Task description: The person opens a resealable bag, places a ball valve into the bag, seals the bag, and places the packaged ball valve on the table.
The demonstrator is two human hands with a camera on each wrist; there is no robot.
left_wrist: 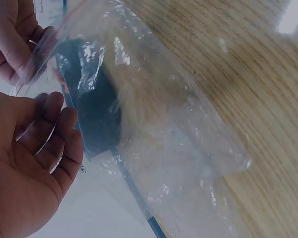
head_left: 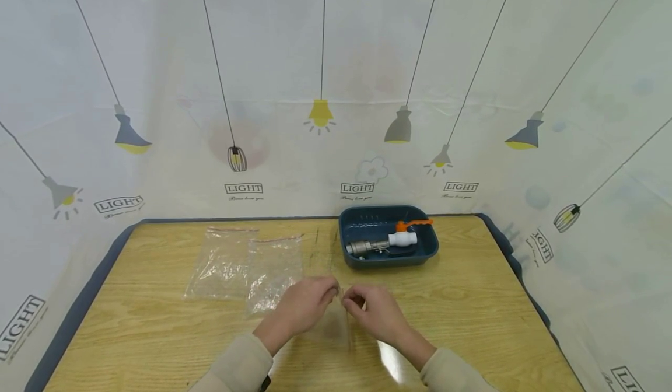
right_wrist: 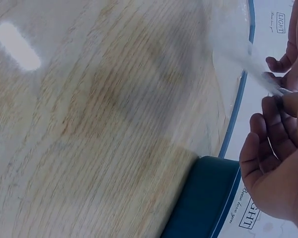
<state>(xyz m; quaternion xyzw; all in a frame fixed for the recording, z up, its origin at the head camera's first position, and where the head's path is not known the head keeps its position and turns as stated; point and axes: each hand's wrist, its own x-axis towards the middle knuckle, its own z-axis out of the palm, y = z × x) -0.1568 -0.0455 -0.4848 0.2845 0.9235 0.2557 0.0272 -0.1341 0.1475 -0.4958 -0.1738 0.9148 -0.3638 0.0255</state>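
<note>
Carefully, I am holding a clear plastic bag point(left_wrist: 154, 99) by its mouth above the table point(head_left: 472, 310), on the near side of a blue tray point(head_left: 391, 262). My left hand point(head_left: 307, 304) is pinching the bag's upper edge between thumb and fingertips, and my right hand point(head_left: 379, 313) is pinching it just beside, both close to a red seal strip point(left_wrist: 72, 14). Below my fingers the film is hanging loose and creased; I am judging it very light, limp and slippery, likely to cling to itself, and easiest to manage by the firmer lip at the seal, one layer to each hand.

Toward the table's far edge, left of the tray, two more clear bags, one on the left point(head_left: 223, 263) and one on the right point(head_left: 275, 272), are lying side by side. The tray is sitting at the far edge, right of the middle, carrying a white valve point(head_left: 402, 238) with an orange lever point(head_left: 417, 224) and a metal fitting point(head_left: 362, 247). Behind, a wall covering point(head_left: 294, 164) is showing printed lamps and boxed labels point(head_left: 244, 188) reading "LIGHT", the script beneath ending in "love you". I am seeing no readable lettering on the bag.
</note>
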